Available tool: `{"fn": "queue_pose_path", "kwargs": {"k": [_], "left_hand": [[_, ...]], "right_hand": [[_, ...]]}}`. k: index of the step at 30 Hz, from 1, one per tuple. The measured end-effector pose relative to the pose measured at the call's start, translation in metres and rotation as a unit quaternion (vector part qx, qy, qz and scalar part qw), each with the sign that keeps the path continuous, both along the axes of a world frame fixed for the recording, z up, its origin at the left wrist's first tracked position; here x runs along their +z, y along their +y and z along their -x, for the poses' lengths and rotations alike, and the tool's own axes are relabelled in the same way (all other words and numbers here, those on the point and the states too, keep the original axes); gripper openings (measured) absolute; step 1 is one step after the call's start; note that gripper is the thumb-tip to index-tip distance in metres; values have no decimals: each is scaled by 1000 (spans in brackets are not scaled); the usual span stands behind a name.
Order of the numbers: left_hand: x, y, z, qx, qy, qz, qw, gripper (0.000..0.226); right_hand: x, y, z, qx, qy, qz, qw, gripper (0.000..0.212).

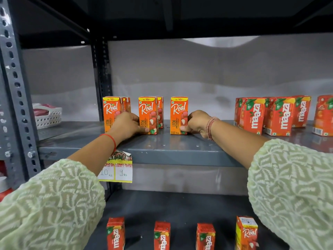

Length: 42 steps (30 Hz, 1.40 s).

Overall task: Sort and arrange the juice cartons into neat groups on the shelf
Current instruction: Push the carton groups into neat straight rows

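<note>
Orange Real litchi cartons stand upright on the grey middle shelf [162, 152] in three spaced columns. My left hand [127, 124] sits between the left carton [111, 112] and the middle carton [146, 114], fingers curled around the middle carton's lower left side. My right hand [196, 123] grips the right side of the right Real carton [178, 114], thumb on its front bottom corner. Red Maaza cartons [279, 116] cluster at the shelf's right end. On the lower shelf stand three Maaza cartons [162, 235] and one Real carton [246, 233].
A white perforated basket [47, 114] sits on the neighbouring shelf at the left, beyond the slotted grey upright [17, 87]. A price tag [117, 168] hangs from the shelf's front edge. Bare shelf lies between the Real and Maaza groups.
</note>
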<state>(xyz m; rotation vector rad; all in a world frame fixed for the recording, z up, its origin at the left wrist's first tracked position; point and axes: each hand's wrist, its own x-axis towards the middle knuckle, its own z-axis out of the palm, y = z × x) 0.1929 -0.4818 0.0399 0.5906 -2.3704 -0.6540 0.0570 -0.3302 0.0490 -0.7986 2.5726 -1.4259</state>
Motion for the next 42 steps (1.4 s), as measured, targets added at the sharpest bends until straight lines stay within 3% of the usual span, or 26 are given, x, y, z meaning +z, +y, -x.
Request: {"fn": "queue_pose_path", "kwargs": {"k": [11,17,19,21,24,25,27,30,33,37,42], "left_hand": [[-1,-5,3,7,-8,41,999,44],[-6,-10,1,41,-2,79,996,42],[-10,0,-5,90,73,99,988,35],[-13,27,-11,118,210,96,966,33],[-13,92,-6,46,313,128,940,34],[-11,114,1,-10,319,94,943,35],[-6,156,22,-122,289,-9,950,35],[4,196,62,-187,170,-78,964,46],[9,214,101,-188,79,-159,966,67],[5,223,136,-153,9,-202,967,82],[6,225,147,-157,-27,-200,967,73]], "right_hand": [[-1,5,-7,-2,16,-10,1000,43],[5,38,-33,7,-50,39,998,49],[-7,65,-41,-34,33,49,998,52],[-19,97,-48,-58,146,79,984,43],[-28,147,-49,-91,250,115,957,29],[-28,163,-45,-109,274,123,948,27],[-26,198,-30,-153,303,133,931,26],[-18,238,5,-200,276,110,934,33],[-14,257,32,-192,181,13,964,46],[-6,258,47,-135,83,-38,987,57],[-1,243,70,-98,37,-66,992,43]]}}
